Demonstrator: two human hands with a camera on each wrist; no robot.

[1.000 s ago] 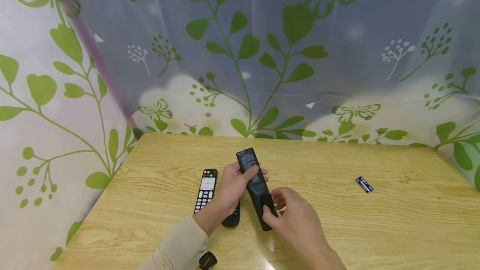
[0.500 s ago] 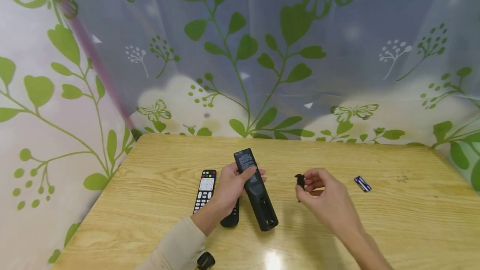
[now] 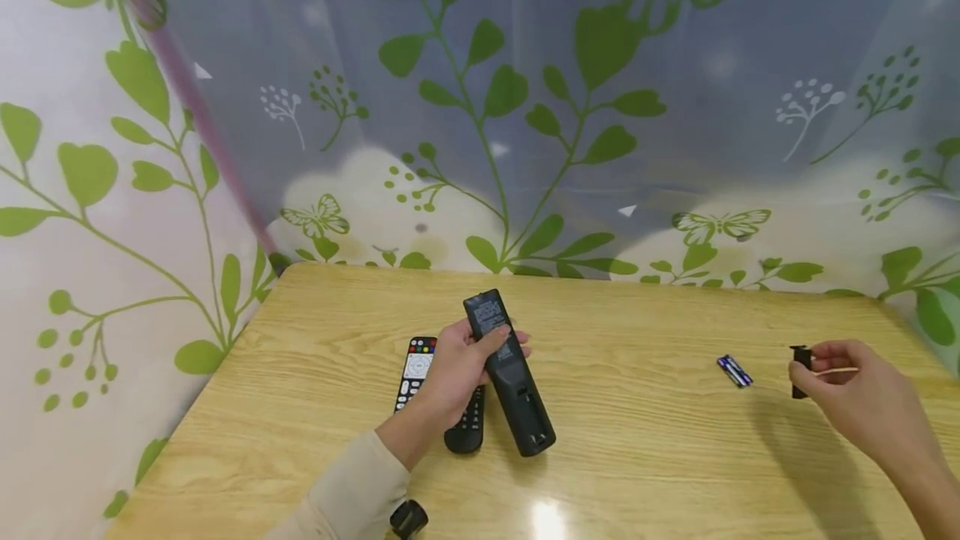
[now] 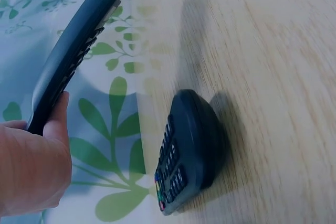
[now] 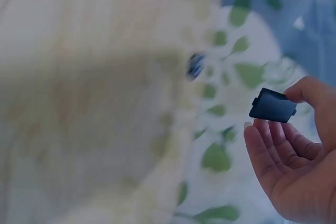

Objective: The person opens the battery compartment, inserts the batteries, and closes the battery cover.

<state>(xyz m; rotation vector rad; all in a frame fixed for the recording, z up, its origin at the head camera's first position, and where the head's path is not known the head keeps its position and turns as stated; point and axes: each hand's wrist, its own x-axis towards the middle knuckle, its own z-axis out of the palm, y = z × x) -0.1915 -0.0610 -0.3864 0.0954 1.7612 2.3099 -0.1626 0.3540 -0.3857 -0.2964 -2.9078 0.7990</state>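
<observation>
My left hand point(image 3: 457, 365) grips a black remote control point(image 3: 517, 398), back side up, with the thumb across its printed label. The battery compartment point(image 3: 534, 422) at its near end is uncovered, and metal contacts show inside. Far to the right, my right hand point(image 3: 862, 390) pinches a small black battery cover point(image 3: 802, 372) between thumb and fingers, above the table. The right wrist view shows the cover point(image 5: 273, 106) with small tabs at its ends. Two blue-and-white batteries point(image 3: 735, 371) lie side by side on the table, left of that hand.
A black remote with white buttons point(image 3: 416, 367) lies left of my left hand, partly hidden by the forearm. Another black remote point(image 3: 467, 430) lies beneath the left hand. The wooden table point(image 3: 637, 457) meets a leaf-patterned curtain point(image 3: 510, 148) at the back.
My right hand has lifted the battery cover off the remote and carried it to the right, past the batteries. The left hand holds the remote in nearly the same place.
</observation>
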